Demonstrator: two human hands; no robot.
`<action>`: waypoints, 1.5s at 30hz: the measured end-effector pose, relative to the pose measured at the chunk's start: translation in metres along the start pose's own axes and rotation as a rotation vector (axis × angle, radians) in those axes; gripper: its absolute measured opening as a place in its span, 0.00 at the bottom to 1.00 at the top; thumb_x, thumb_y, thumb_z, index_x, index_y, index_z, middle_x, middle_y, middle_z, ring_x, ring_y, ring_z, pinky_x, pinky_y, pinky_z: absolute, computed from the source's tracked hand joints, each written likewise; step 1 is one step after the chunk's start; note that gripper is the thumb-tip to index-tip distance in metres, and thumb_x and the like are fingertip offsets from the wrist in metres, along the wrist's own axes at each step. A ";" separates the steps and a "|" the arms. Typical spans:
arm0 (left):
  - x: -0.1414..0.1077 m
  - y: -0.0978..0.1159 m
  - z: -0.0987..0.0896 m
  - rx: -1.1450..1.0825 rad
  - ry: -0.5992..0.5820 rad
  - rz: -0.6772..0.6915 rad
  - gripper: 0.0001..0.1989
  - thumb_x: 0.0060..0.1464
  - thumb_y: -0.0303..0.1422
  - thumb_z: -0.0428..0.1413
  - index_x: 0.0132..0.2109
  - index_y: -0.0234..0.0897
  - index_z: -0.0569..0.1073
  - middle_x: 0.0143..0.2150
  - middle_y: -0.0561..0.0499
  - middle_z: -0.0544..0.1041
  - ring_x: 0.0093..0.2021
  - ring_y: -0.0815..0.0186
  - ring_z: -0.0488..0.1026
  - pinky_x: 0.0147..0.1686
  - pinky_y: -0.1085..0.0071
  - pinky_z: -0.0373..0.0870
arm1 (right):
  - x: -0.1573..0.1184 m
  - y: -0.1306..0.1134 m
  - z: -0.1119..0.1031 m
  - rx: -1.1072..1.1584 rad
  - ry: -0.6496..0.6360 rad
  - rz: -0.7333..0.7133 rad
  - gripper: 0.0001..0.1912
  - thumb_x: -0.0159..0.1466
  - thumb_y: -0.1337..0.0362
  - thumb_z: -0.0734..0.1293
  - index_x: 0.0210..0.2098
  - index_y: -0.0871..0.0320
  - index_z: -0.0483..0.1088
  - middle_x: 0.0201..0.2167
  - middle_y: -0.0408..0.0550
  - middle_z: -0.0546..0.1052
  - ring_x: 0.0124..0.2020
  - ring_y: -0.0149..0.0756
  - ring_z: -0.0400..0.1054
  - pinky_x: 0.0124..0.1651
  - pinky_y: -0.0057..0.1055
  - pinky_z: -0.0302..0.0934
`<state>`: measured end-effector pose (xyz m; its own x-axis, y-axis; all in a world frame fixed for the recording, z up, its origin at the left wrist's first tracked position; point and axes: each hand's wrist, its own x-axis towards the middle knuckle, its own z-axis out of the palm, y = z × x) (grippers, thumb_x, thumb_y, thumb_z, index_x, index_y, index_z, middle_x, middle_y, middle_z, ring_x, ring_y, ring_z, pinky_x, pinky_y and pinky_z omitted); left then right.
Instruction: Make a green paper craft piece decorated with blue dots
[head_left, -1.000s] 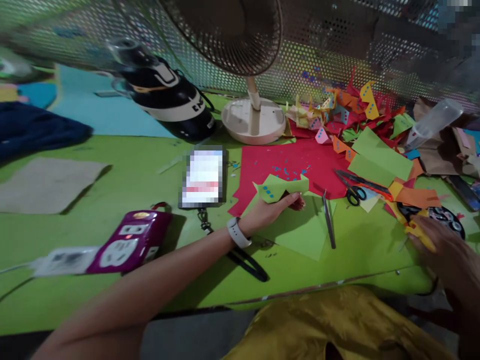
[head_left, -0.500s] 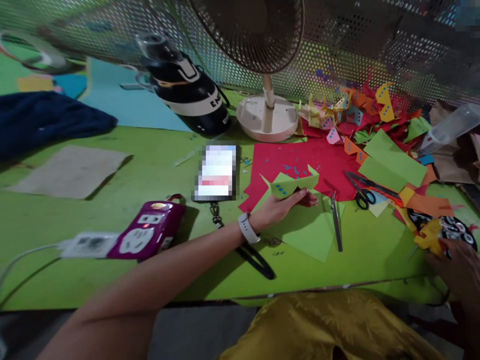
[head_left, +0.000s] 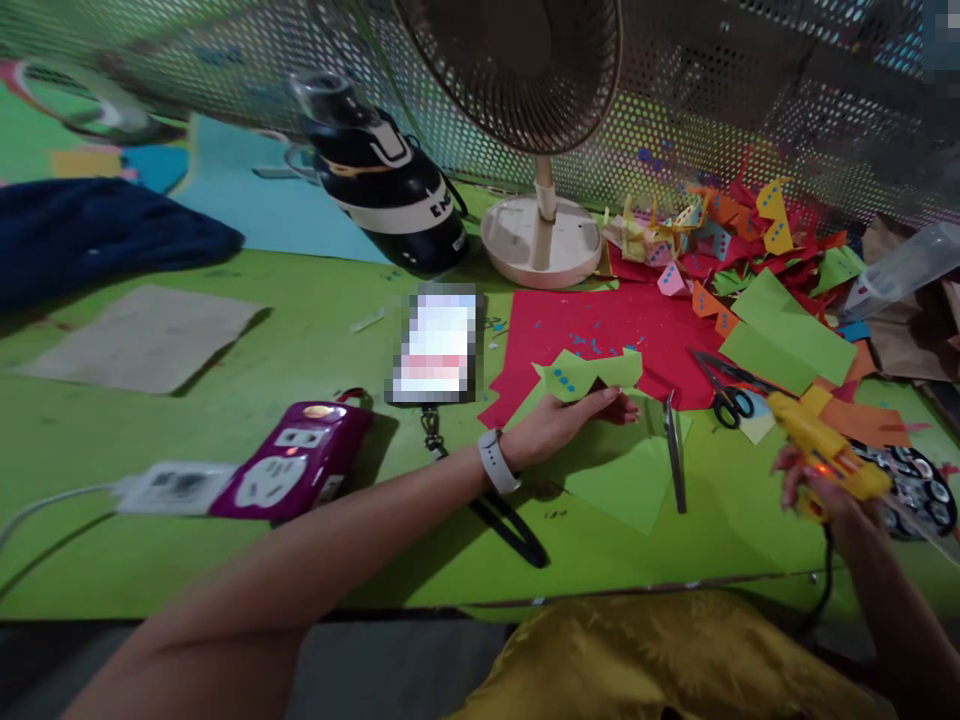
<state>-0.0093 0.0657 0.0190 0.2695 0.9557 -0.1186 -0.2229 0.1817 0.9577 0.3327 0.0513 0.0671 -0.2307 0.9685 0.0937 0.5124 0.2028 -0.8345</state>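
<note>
My left hand (head_left: 574, 415), a white band on its wrist, pinches a folded green paper piece (head_left: 592, 374) with blue dots. That piece is above flat green paper (head_left: 626, 480) and red paper (head_left: 536, 325). At the right, my right hand (head_left: 825, 490) is wrapped around a yellow glue gun (head_left: 832, 450) with a glowing orange light and its nozzle pointing up and left. Tweezers (head_left: 675, 460) lie between my hands. Black-handled scissors (head_left: 731, 403) rest beyond them, near the nozzle.
A phone (head_left: 439, 340) with a strap lies left of the red paper. Further left is a purple power strip (head_left: 300, 460) with an adapter. A black bottle (head_left: 397, 210) and a fan (head_left: 541, 245) stand behind. Colourful cut papers (head_left: 750, 225) are heaped at the back right.
My right hand has lifted the yellow glue gun and brought it left and up from the right edge. The green folded piece in my left hand has turned slightly.
</note>
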 end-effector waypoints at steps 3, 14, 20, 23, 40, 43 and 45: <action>-0.002 0.002 -0.001 0.069 -0.017 0.001 0.20 0.62 0.46 0.52 0.41 0.33 0.79 0.44 0.43 0.83 0.45 0.61 0.80 0.55 0.59 0.71 | 0.025 -0.035 0.040 0.225 -0.228 0.083 0.17 0.59 0.48 0.69 0.38 0.53 0.68 0.30 0.46 0.74 0.19 0.31 0.66 0.21 0.31 0.65; -0.006 0.009 0.002 0.170 0.033 0.027 0.20 0.61 0.46 0.52 0.41 0.33 0.78 0.42 0.43 0.83 0.42 0.60 0.80 0.50 0.59 0.75 | 0.063 -0.067 0.097 0.266 -0.428 0.054 0.15 0.58 0.50 0.70 0.32 0.53 0.66 0.23 0.40 0.69 0.19 0.29 0.62 0.21 0.28 0.61; -0.006 0.009 0.003 0.177 0.017 0.039 0.19 0.61 0.46 0.52 0.39 0.34 0.78 0.42 0.44 0.83 0.42 0.60 0.80 0.49 0.60 0.75 | 0.060 -0.061 0.098 0.291 -0.415 0.085 0.15 0.59 0.49 0.69 0.31 0.53 0.65 0.21 0.39 0.67 0.17 0.28 0.61 0.19 0.26 0.60; -0.007 0.010 0.004 0.163 0.022 0.038 0.19 0.61 0.46 0.52 0.40 0.34 0.78 0.41 0.44 0.83 0.41 0.61 0.80 0.49 0.62 0.75 | 0.059 -0.063 0.098 0.284 -0.408 0.094 0.16 0.59 0.48 0.69 0.31 0.54 0.65 0.20 0.38 0.67 0.17 0.27 0.61 0.19 0.25 0.60; -0.007 0.010 0.002 0.229 -0.007 0.091 0.17 0.63 0.44 0.51 0.39 0.35 0.76 0.40 0.45 0.83 0.41 0.63 0.80 0.50 0.62 0.75 | 0.059 -0.058 0.099 0.276 -0.405 0.092 0.14 0.61 0.50 0.67 0.32 0.55 0.67 0.18 0.37 0.66 0.17 0.26 0.61 0.19 0.24 0.60; -0.007 0.010 0.002 0.234 -0.004 0.100 0.17 0.63 0.43 0.51 0.39 0.35 0.76 0.39 0.45 0.83 0.41 0.62 0.80 0.50 0.62 0.75 | 0.059 -0.059 0.099 0.258 -0.412 0.095 0.14 0.61 0.50 0.67 0.31 0.54 0.67 0.18 0.37 0.65 0.16 0.27 0.61 0.19 0.25 0.60; -0.007 0.010 0.002 0.231 -0.005 0.094 0.17 0.63 0.44 0.51 0.39 0.35 0.76 0.40 0.45 0.83 0.41 0.62 0.80 0.51 0.61 0.74 | 0.059 -0.058 0.100 0.255 -0.406 0.097 0.15 0.61 0.49 0.67 0.31 0.54 0.67 0.17 0.37 0.65 0.16 0.27 0.60 0.18 0.26 0.60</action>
<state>-0.0112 0.0603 0.0302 0.2620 0.9647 -0.0254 -0.0272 0.0337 0.9991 0.2066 0.0822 0.0673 -0.5221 0.8361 -0.1685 0.3405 0.0231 -0.9400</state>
